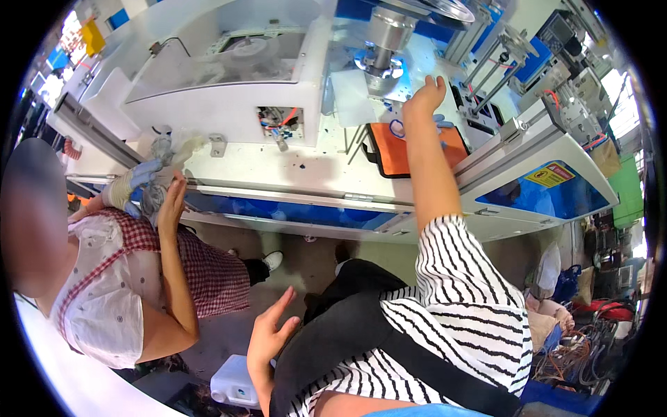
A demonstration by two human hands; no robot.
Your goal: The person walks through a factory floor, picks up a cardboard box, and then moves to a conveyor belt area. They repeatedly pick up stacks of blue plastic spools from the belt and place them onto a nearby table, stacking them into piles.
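Note:
My right hand [425,99] reaches out over the white machine table [306,170], above an orange pad [389,142] with a black edge. Its fingers point away, slightly bent and a little apart, with nothing visible in them. Partly hidden under that wrist lies a blue-grey thing [442,124] I cannot make out. Just beyond the hand stands a round metal machine head [388,35], with a pale translucent sheet [352,97] at its left. My left hand [271,340] hangs low at my side, thumb and fingers apart, touching nothing.
At the left a co-worker in a red checked apron [208,271] stands at the table, one hand in a pale blue glove [142,174]. A white covered machine [215,69] fills the back left. Metal frame posts [511,149] rise at right. A white jug [235,381] stands below.

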